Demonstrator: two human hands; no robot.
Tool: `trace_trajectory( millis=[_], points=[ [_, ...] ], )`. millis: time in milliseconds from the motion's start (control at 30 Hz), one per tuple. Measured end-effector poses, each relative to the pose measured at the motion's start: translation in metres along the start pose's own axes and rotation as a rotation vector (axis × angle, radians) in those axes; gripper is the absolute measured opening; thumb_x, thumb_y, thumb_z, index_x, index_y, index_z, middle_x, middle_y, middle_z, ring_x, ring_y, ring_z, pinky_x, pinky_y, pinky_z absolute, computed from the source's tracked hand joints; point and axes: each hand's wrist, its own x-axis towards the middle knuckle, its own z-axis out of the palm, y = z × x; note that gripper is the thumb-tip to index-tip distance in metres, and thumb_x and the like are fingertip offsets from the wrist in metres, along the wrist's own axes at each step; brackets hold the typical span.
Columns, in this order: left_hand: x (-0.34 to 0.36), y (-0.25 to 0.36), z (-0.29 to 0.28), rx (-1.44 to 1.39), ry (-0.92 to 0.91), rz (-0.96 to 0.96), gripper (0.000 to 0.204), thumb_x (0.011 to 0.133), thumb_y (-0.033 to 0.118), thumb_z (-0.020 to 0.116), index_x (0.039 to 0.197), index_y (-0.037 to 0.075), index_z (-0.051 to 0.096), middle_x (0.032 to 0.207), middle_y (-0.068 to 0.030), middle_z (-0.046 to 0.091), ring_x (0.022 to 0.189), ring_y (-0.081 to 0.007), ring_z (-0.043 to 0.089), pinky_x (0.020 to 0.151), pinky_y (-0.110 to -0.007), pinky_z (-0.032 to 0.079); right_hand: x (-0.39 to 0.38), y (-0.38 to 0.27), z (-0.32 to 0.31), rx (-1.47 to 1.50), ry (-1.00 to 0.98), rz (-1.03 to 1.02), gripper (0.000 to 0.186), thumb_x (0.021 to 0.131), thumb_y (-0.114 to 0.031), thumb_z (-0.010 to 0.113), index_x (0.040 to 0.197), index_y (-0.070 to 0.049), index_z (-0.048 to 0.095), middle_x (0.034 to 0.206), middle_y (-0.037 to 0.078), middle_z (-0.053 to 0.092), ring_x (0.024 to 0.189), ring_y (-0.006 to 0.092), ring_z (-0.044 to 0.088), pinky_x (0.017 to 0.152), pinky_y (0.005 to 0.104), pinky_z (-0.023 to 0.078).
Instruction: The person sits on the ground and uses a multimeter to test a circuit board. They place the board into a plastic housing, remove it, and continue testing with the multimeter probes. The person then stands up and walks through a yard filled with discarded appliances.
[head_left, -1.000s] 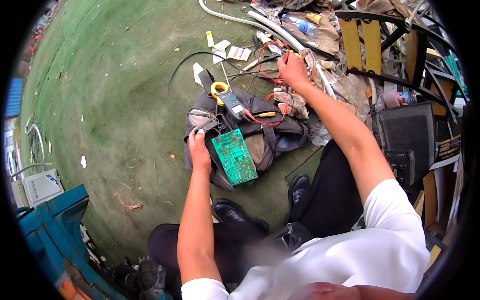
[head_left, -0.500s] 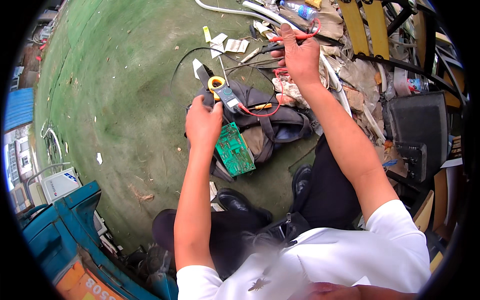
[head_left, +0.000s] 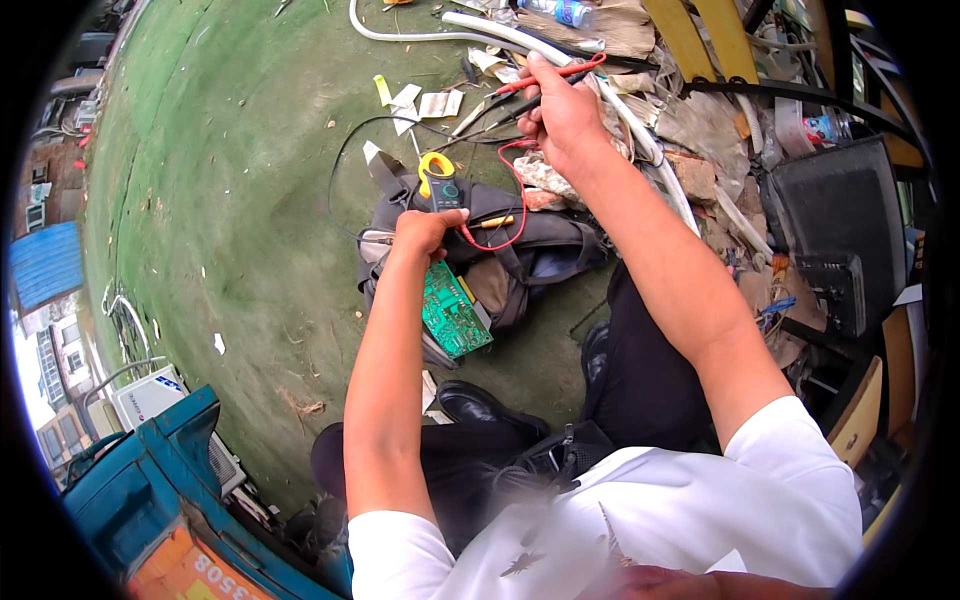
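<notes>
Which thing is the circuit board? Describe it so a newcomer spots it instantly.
On the green floor, find the dark bag. At its near left side, between the yellow-ringed clamp meter and the person's left shoe, is the circuit board. Its bright green, rectangular face sets it apart from both bag and meter.

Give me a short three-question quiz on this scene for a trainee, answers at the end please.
1. Fill in: The left hand covers the lower part of the clamp meter, whose ring is coloured ____.
2. True or false: The green circuit board lies nearer the person's black shoes than the clamp meter does.
3. Multiple choice: What does the right hand hold? A) a plastic bottle; B) a red probe and a black probe; C) a brick.

Key: 1. Yellow. 2. True. 3. B.
</notes>
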Motion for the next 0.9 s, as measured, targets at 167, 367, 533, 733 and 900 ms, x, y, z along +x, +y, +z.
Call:
trace_trajectory(
  millis=[167,367,533,733,900],
  points=[
    [-0.051,-0.011,-0.019,-0.402,-0.216,0.23,0.032,0.086,0.035,0.081,0.094,0.008,0.067,0.077,0.0018,0.064,0.053,-0.0065,0.048,0.051,-0.025,0.045,-0.01,0.009,0.011,-0.474,-0.134,-0.162,0.043,0.101,-0.043,0.059,0.08,-0.005,0.061,0.064,0.002,0.054,0.049,0.0124,0.05,0.047,0.0302,0.044],
    [-0.106,-0.015,-0.03,-0.639,-0.304,0.424,0.032,0.09,0.026,0.079,0.106,0.01,0.058,0.084,0.0019,0.064,0.06,-0.0069,0.054,0.056,-0.025,0.046,-0.044,0.055,0.025,-0.48,-0.441,0.15,0.042,0.1,-0.047,0.061,0.091,-0.006,0.064,0.06,-0.002,0.05,0.044,0.0087,0.042,0.041,0.0281,0.032],
    [-0.114,-0.023,-0.027,-0.63,-0.263,0.57,0.04,0.088,0.02,0.08,0.118,0.004,0.06,0.09,0.0003,0.069,0.067,-0.0056,0.059,0.057,-0.022,0.046,-0.064,0.057,0.03,-0.301,-0.61,0.367,0.039,0.1,-0.049,0.062,0.09,-0.012,0.065,0.058,-0.006,0.047,0.041,0.0052,0.035,0.039,0.0252,0.025],
    [-0.122,-0.015,-0.03,-0.707,-0.309,0.669,0.039,0.087,0.019,0.081,0.117,0.003,0.063,0.088,-0.0005,0.069,0.064,-0.0056,0.058,0.057,-0.023,0.05,-0.07,0.048,0.033,-0.227,-0.693,0.382,0.045,0.1,-0.055,0.058,0.085,-0.013,0.062,0.053,-0.005,0.044,0.041,0.0052,0.034,0.038,0.0242,0.023],
    [-0.119,-0.022,-0.031,-0.693,-0.295,0.652,0.037,0.088,0.021,0.079,0.116,0.003,0.064,0.089,-0.001,0.069,0.065,-0.0056,0.059,0.058,-0.023,0.051,-0.074,0.062,0.035,-0.278,-0.592,0.318,0.043,0.099,-0.053,0.062,0.086,-0.012,0.067,0.059,-0.005,0.051,0.042,0.0048,0.036,0.039,0.0251,0.025]
  ],
)
